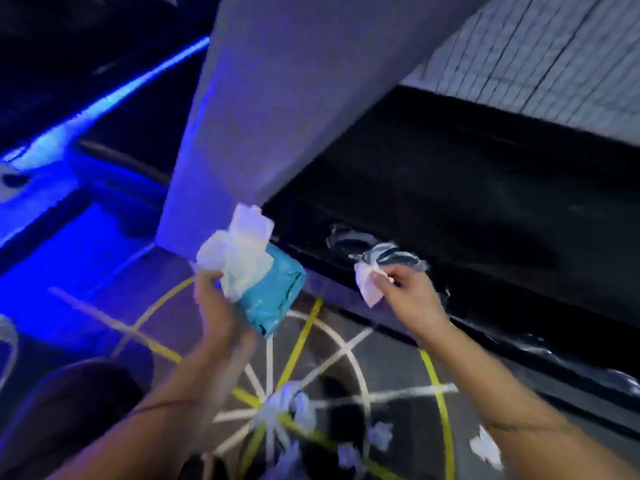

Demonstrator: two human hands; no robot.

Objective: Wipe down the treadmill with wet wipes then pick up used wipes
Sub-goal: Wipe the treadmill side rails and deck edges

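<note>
Thumb and forefinger of the right hand point(407, 292) pinch a white wet wipe point(367, 284) at the black treadmill point(450, 202) deck's near edge. The left hand point(216, 306) grips a blue wipes pack point(275, 296). Crumpled used wipes point(289, 407) lie on the floor point(398, 368).
</note>
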